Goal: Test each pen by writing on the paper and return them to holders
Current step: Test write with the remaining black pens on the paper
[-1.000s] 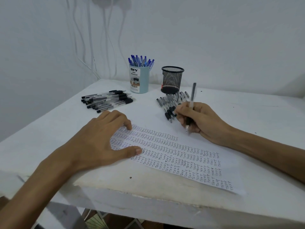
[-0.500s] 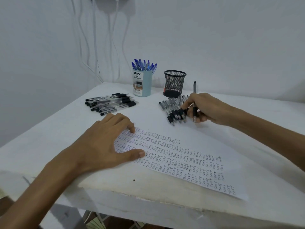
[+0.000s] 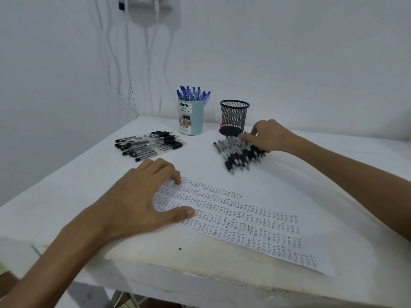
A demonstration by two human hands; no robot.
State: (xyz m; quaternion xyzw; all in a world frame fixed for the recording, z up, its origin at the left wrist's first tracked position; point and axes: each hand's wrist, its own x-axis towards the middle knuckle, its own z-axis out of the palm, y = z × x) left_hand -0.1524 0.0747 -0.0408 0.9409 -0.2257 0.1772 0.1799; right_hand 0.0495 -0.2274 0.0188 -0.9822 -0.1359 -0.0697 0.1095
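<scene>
A sheet of paper [image 3: 255, 221] covered in rows of the word "TEST" lies on the white table [image 3: 77, 196]. My left hand [image 3: 142, 201] presses flat on its left end, fingers spread. My right hand [image 3: 264, 138] is down on the right pile of black pens [image 3: 235, 154], in front of the empty black mesh holder [image 3: 234, 116]. Its fingers curl round a black pen at the pile's far right side, most of that pen hidden under the hand. A light blue holder [image 3: 190, 118] full of blue pens stands left of the mesh one.
A second pile of black pens [image 3: 149, 145] lies at the left, in front of the blue holder. White cables [image 3: 126, 63] hang down the wall in the back corner. The table's chipped front edge [image 3: 178, 270] is close to me.
My right hand left the paper with the pen, carried it upright toward the mesh holder, then lowered it onto the right pile. My left hand stayed on the paper.
</scene>
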